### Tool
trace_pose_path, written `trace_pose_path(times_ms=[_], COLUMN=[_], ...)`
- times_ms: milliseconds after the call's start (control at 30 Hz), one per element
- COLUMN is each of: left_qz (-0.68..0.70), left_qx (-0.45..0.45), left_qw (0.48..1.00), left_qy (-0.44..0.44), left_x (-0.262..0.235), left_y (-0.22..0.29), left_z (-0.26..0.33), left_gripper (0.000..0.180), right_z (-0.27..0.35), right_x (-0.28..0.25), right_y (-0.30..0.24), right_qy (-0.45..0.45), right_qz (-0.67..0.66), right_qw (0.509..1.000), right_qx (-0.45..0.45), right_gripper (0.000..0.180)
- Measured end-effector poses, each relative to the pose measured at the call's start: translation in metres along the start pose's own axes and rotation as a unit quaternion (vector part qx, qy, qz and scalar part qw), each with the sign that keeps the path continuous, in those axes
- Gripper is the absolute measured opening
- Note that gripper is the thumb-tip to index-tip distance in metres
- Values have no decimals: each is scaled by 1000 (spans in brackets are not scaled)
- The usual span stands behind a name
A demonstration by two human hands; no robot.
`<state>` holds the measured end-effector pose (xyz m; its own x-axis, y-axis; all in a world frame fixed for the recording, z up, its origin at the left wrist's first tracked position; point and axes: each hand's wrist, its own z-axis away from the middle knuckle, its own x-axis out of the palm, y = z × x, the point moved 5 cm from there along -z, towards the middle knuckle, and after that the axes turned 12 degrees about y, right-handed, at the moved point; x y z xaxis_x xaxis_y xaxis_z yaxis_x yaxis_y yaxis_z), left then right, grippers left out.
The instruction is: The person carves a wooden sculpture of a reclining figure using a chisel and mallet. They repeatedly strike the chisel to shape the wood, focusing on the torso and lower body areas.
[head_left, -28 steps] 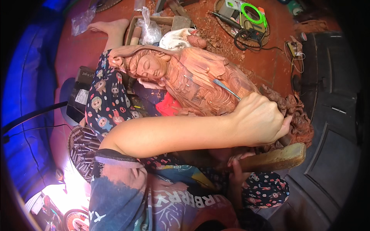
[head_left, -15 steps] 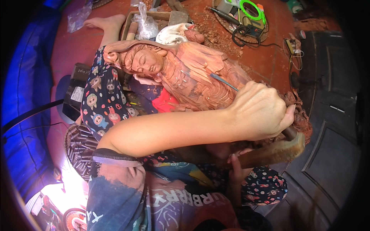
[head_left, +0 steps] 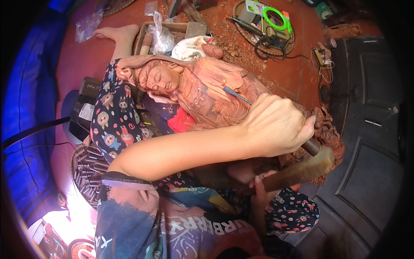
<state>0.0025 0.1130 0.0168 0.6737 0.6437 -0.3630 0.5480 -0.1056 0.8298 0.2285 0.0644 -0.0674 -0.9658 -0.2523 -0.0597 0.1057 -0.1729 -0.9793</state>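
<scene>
A reddish wooden statue (head_left: 207,95) with a carved face and robe folds lies across my lap. My left hand (head_left: 276,125) is closed around a chisel (head_left: 236,95), whose dark blade points up and left onto the robe. The end of the chisel's dark handle sticks out below the fist. Lower right, my right hand (head_left: 263,187) grips a worn wooden mallet (head_left: 297,172). The mallet's far end is right at the chisel handle's end; I cannot tell whether they touch. My left forearm hides the lower side of the statue.
Behind the statue are a wooden box (head_left: 179,29) holding a plastic bag, a white cloth (head_left: 189,48) and scattered wood shavings. A round tray (head_left: 241,30) carries a corded rotary tool and a green ring. Many dark tool handles fill a basket (head_left: 88,172) at left.
My left hand and the chisel have shifted slightly left along the robe. More of the chisel handle shows below the fist. The mallet has moved a little left too, and the view has shifted slightly.
</scene>
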Motion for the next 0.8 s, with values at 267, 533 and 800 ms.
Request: trace_pose_path(times_ms=[267,533,800], left_qz=[2,35,24], left_qx=[54,50,25], left_qw=[999,998,998], left_qy=[-6,-8,-48], left_x=[-5,4,5], left_y=[17,11,7], left_z=[9,3,2], left_gripper=[52,54,50], right_z=[5,1,2], right_x=[2,-3,-2], right_y=[4,3,6], right_qy=[-17,-53,-62], right_qz=[-19,-113,-50], right_qw=[1000,992,997], right_qx=[3,-11,-13], right_gripper=[32,34,38])
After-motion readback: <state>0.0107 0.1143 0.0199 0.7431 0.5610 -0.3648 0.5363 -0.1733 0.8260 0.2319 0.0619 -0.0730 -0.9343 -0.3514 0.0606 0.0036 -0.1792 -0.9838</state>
